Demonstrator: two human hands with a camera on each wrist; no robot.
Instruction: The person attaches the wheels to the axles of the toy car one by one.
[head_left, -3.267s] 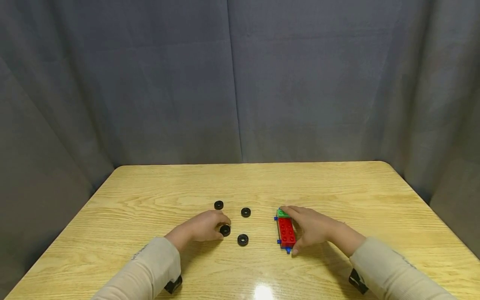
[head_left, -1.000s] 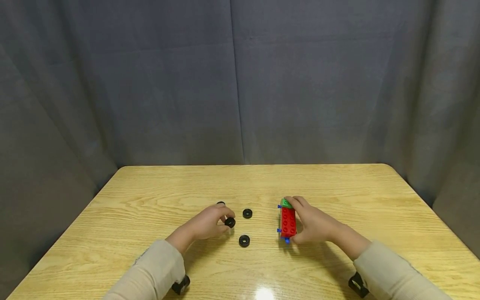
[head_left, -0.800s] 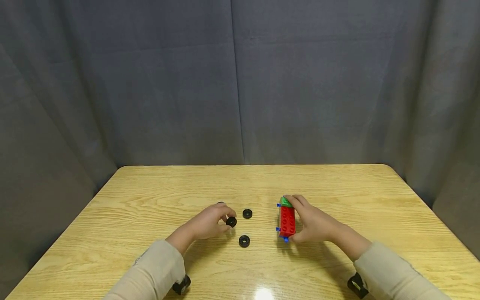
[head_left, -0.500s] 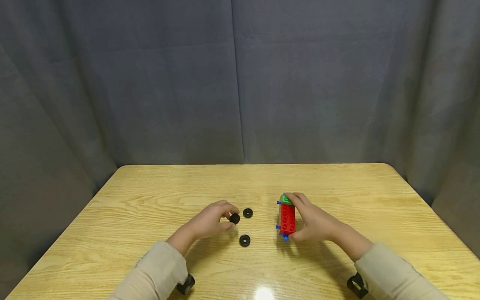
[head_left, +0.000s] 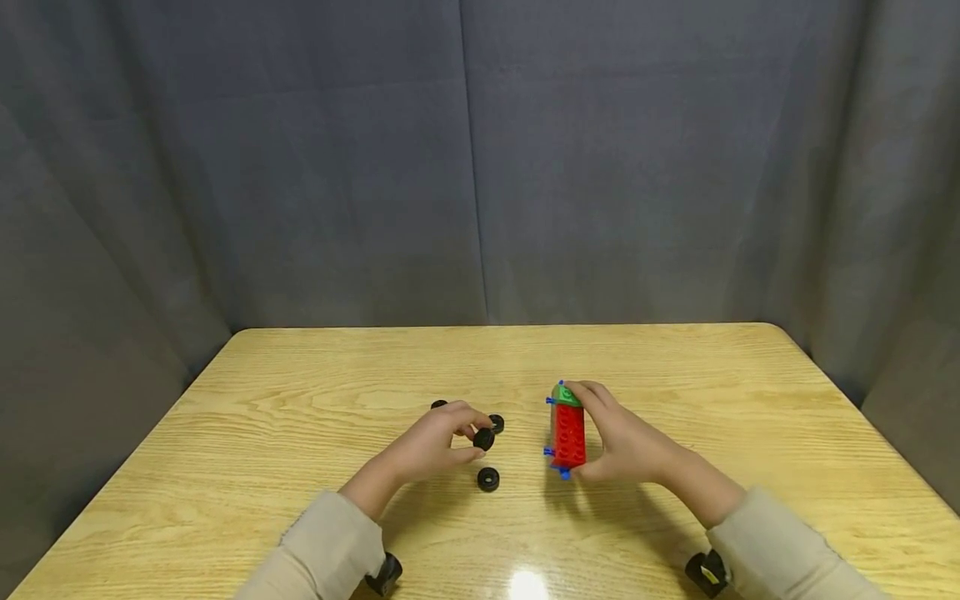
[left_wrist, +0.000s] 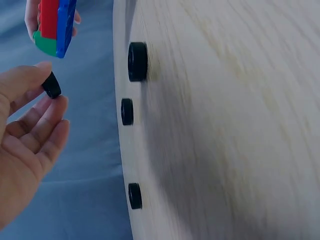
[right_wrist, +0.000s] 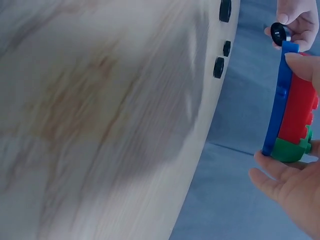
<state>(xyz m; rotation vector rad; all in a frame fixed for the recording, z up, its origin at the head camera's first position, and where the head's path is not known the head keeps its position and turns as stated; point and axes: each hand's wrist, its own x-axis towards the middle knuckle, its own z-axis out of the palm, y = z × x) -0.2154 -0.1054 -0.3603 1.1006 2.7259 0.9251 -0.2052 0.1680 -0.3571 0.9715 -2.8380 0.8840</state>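
Left hand [head_left: 438, 446]: fingers pinch a black tyre [head_left: 483, 439] above the desk [head_left: 675, 358]. Right hand [head_left: 630, 437]: fingers clamped on the ends of a red, green and blue block model [head_left: 568, 433], also raised. Below lie three tyres: near tyre [head_left: 488, 479] unobstructed; middle tyre [head_left: 498, 426] and far tyre [head_left: 438, 404] partly screened in the head view. Behind: grey curtain [head_left: 337, 167].

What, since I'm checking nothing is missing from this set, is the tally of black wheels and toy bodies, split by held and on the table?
Black wheels on the table: 3
Black wheel in the left hand: 1
Red, green and blue toy body in the right hand: 1
Total: 5
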